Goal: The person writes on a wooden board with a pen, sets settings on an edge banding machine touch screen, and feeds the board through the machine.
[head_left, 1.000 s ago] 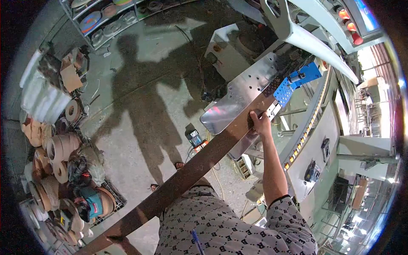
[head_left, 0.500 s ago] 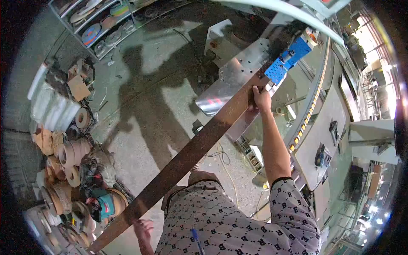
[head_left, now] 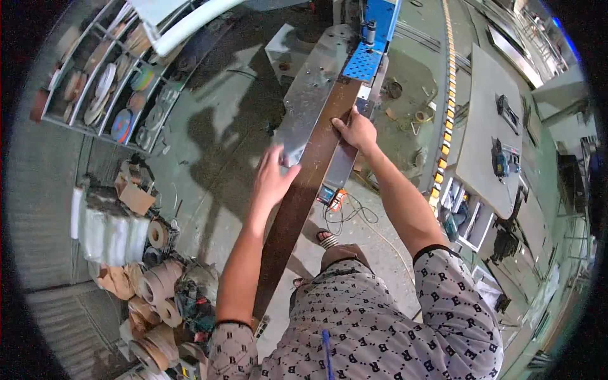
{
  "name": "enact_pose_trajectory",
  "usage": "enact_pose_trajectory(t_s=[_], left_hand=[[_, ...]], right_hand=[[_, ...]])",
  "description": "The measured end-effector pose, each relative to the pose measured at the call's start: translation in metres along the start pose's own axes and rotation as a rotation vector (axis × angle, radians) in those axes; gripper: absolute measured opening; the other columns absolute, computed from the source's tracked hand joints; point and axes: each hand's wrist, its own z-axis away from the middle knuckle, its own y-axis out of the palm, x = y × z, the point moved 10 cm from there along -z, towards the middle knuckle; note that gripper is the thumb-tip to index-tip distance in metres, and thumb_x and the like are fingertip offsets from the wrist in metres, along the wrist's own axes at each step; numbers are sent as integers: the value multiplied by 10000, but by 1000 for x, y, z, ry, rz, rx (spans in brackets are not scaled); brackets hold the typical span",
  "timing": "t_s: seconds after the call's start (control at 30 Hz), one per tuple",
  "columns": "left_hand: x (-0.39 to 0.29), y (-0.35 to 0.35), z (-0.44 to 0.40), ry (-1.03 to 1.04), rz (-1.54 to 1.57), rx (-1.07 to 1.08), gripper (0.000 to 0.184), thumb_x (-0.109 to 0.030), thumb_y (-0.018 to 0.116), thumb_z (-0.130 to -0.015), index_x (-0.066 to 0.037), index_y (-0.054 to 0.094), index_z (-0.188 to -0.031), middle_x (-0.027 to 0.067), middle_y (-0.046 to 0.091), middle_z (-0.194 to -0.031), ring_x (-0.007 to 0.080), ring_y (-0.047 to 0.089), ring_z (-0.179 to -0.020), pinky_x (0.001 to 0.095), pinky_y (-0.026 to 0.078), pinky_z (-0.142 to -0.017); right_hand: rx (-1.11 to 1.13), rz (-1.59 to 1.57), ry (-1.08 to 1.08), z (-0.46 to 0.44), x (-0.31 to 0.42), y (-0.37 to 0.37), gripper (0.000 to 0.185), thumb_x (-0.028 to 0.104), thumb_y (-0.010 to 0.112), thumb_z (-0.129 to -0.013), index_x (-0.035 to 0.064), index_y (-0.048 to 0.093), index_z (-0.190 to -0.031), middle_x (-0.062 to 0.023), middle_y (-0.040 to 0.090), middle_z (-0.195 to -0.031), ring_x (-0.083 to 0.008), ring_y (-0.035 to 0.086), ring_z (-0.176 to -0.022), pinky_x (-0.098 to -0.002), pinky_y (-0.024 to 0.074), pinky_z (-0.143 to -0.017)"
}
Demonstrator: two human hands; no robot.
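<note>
A long brown board (head_left: 294,212) runs from the blue perforated plate (head_left: 364,62) of a machine down past my left side. My right hand (head_left: 356,130) grips the board's right edge near the blue plate, thumb on top. My left hand (head_left: 272,177) is at the board's left edge with its fingers spread; whether it touches the board is not clear. Beneath the board's upper part lies a shiny metal table plate (head_left: 310,88) with small holes.
Rolls of edging tape (head_left: 161,282) and wrapped white bundles (head_left: 117,234) stand at the left, below a shelf rack (head_left: 126,82). A grey table (head_left: 491,126) with tools is at the right. An orange-black device (head_left: 332,197) and cables lie on the floor.
The view has turned, and the board now points more nearly straight ahead. My left hand has moved up from the board's far lower end to beside its middle. My right hand keeps its grip.
</note>
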Motion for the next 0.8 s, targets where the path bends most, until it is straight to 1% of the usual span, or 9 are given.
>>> enact_pose_trajectory(t_s=[0.03,0.13,0.23,0.33,0.37,0.47,0.53,0.63,0.8], left_hand=[[2,10,-28,153,-282,-168,849,-455,720,-793,-10,363,-1422,241,384,-1472,400,425,-1315,456,351,-1081],[12,35,-81,64,-489,-123,997,-568,699,-771,-32,262,-1489,218,283,-1538,370,355,-1378,459,327,-1099],[11,39,-101,22,-514,-85,1075,-646,677,-739,-55,220,-1512,200,276,-1544,377,380,-1359,495,353,-1070],[14,41,-104,-50,-408,-18,1055,-647,674,-741,-87,228,-1516,182,282,-1543,387,386,-1349,511,381,-1041],[13,40,-103,-60,-420,-19,1037,-639,680,-742,-117,234,-1519,169,301,-1532,391,397,-1339,520,402,-1016],[15,43,-106,-13,-405,-20,1033,-623,687,-743,-105,234,-1514,162,305,-1525,402,413,-1317,524,395,-1023],[23,45,-107,-18,-394,-24,1018,-622,690,-741,-129,245,-1513,160,312,-1517,396,410,-1322,527,405,-1011],[25,47,-108,-9,-398,-27,1003,-621,687,-745,-150,250,-1514,159,309,-1519,397,412,-1321,527,407,-1007],[24,47,-111,3,-400,-31,993,-617,683,-749,-156,250,-1515,152,309,-1521,402,423,-1312,528,408,-1005]], right_hand=[[20,-10,-2,0,0,0,808,614,591,-839,9,438,-1351,-218,693,-1005,-380,672,-950,-461,534,-811],[40,-25,3,1,4,-2,812,599,598,-838,16,433,-1379,-219,693,-996,-372,674,-948,-453,533,-807],[29,-43,-2,-3,4,-7,803,587,600,-838,17,437,-1380,-224,692,-978,-374,673,-935,-452,532,-790],[59,-35,-17,1,6,-10,818,584,595,-841,18,419,-1405,-228,690,-955,-376,674,-911,-455,530,-770],[48,-32,-26,-1,5,-8,821,585,594,-842,18,417,-1409,-228,691,-944,-377,675,-902,-457,529,-764],[17,-31,-54,-4,4,-3,831,594,591,-842,23,418,-1420,-212,695,-875,-370,683,-854,-454,534,-729],[-19,-24,-55,-5,2,-3,828,599,592,-840,26,429,-1415,-202,696,-837,-365,686,-836,-452,536,-713],[23,-39,-31,-5,0,-1,842,617,578,-843,20,431,-1419,-198,694,-829,-358,687,-828,-448,538,-713],[-2,-39,-35,-6,-1,-3,841,625,565,-850,8,446,-1410,-196,690,-806,-352,689,-813,-444,539,-707]])
